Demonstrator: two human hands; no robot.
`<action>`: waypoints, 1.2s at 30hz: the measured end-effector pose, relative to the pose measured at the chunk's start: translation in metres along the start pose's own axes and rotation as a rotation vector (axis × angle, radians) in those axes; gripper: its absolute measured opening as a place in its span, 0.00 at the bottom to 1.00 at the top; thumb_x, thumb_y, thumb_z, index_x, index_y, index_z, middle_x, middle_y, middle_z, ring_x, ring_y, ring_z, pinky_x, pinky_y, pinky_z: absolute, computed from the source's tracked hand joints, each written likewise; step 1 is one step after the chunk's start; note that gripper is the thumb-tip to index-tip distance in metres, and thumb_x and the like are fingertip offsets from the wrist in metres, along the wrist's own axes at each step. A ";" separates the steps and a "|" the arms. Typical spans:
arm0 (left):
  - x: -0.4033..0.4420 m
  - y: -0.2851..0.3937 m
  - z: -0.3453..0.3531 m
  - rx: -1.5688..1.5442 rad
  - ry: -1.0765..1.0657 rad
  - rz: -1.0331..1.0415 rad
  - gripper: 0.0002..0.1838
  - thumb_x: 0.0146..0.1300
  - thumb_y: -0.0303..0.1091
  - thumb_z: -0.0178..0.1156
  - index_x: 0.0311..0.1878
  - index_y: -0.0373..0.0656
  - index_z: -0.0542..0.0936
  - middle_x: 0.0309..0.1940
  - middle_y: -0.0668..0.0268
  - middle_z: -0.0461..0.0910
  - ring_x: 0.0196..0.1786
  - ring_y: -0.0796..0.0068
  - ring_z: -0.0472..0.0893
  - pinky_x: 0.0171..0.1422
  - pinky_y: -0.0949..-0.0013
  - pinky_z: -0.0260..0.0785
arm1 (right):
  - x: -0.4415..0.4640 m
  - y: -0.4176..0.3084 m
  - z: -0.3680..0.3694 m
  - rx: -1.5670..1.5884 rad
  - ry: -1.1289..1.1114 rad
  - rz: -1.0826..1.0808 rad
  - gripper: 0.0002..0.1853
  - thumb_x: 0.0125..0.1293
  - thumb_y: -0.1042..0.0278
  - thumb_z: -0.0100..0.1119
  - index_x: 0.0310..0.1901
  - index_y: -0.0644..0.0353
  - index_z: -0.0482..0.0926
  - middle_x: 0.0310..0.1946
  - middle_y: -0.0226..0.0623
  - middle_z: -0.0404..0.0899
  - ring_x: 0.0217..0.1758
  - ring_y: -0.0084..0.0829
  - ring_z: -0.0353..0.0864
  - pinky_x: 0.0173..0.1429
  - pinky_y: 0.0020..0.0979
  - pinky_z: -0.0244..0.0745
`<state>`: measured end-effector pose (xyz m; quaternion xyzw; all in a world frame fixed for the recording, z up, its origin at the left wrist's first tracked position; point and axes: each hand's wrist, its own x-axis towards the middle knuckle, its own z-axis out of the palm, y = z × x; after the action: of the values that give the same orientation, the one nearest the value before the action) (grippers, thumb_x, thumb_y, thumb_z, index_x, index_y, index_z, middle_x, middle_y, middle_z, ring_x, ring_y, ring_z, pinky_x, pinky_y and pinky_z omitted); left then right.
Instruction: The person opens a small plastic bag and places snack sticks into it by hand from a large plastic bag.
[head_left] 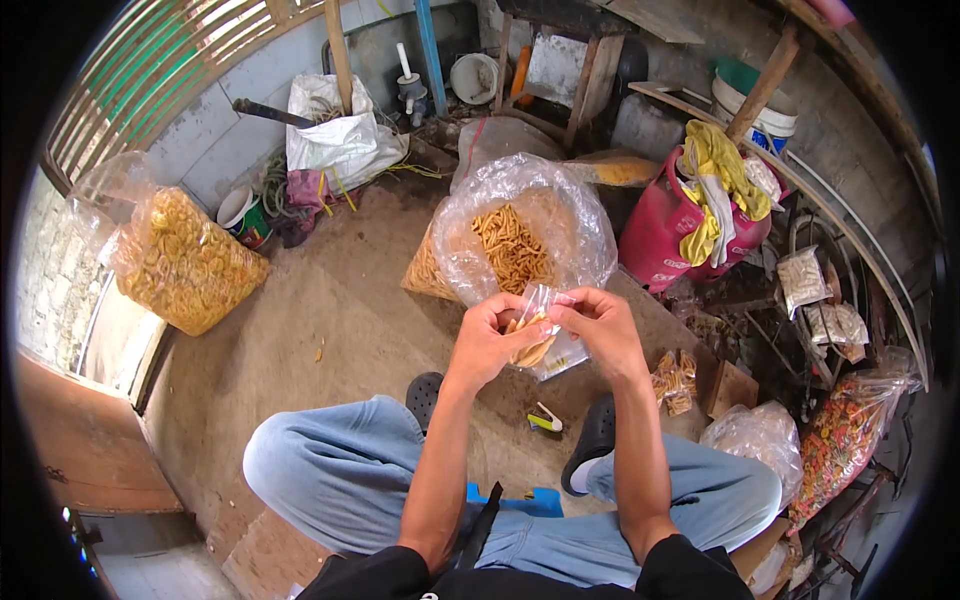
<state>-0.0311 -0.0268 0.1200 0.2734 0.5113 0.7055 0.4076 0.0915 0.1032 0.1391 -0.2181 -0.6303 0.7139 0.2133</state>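
Observation:
Between my two hands is a small clear plastic bag point(535, 345) with several pale yellow snack sticks inside. My left hand point(497, 335) pinches its left side, and my right hand point(597, 325) grips the upper right edge. Just beyond them stands a large open plastic sack point(585, 225), its rim rolled wide, with a heap of brown snack sticks point(510, 245) in it. A green and white stapler point(545, 418) lies on the floor below my hands. Small filled packets point(675, 382) sit to the right of my right forearm.
A big bag of yellow chips point(185, 260) stands at the left. Pink gas cylinders point(655, 225) draped with yellow gloves point(722, 180) stand at the right. A bag of colourful snacks point(845, 425) leans at the lower right. A white sack point(345, 145) rests by the back wall.

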 end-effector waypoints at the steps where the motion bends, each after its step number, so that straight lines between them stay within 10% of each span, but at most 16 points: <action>1: 0.000 0.000 0.000 0.002 0.000 0.002 0.12 0.55 0.25 0.68 0.42 0.37 0.78 0.33 0.65 0.83 0.34 0.81 0.81 0.38 0.77 0.74 | 0.001 0.001 0.000 0.001 -0.001 -0.002 0.12 0.60 0.68 0.66 0.43 0.64 0.81 0.31 0.26 0.80 0.32 0.14 0.73 0.34 0.18 0.66; 36: 0.000 0.000 0.012 -0.078 0.129 0.098 0.11 0.56 0.22 0.67 0.42 0.35 0.77 0.36 0.64 0.82 0.37 0.80 0.81 0.42 0.77 0.75 | 0.001 0.000 0.016 0.120 0.156 0.016 0.14 0.64 0.60 0.62 0.44 0.63 0.83 0.32 0.27 0.82 0.29 0.14 0.71 0.32 0.19 0.63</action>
<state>-0.0215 -0.0203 0.1235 0.2361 0.4947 0.7600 0.3493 0.0811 0.0910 0.1408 -0.2649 -0.5661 0.7330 0.2684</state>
